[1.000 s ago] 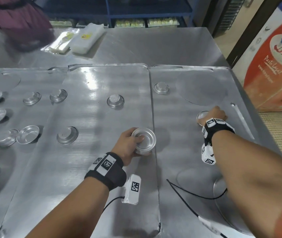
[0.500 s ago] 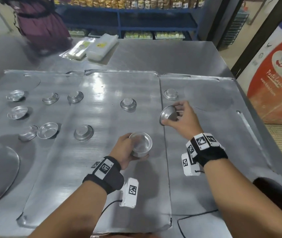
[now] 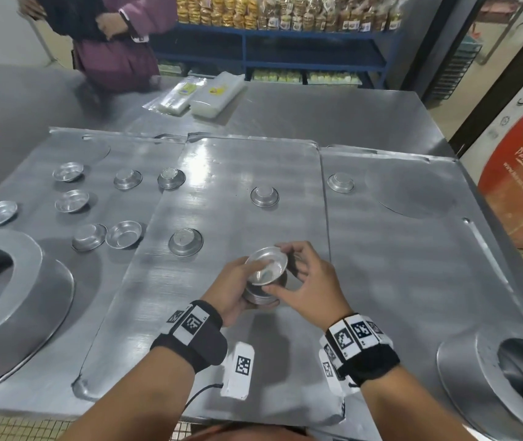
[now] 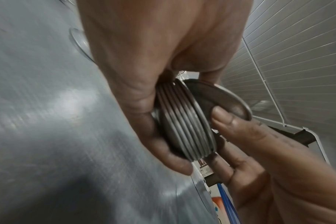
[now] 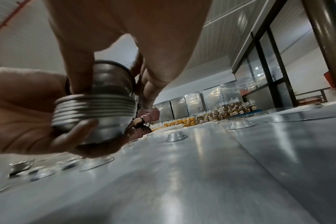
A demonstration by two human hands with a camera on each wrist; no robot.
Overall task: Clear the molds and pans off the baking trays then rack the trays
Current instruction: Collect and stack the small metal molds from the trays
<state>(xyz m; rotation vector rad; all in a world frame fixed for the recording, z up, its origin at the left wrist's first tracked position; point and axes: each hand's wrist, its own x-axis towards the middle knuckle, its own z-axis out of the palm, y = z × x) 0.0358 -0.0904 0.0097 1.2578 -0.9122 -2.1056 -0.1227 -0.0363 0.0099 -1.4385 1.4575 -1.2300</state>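
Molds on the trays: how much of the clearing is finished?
Partly done. The left hand grips a stack of nested molds, and the right hand is seating another mold on it. About eleven loose molds and two large pans remain; no tray is racked.

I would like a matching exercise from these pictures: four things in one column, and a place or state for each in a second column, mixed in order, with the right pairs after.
Things:
1. stack of molds
2. tilted mold
3. plastic bags
4. ring pan

Places or states:
A. lies on the far table, beyond the trays
B. stands at the left edge, on the left tray
C. gripped in the left hand
D. held by the fingers of the right hand, on top of the stack

Pairs: 1-C, 2-D, 3-A, 4-B
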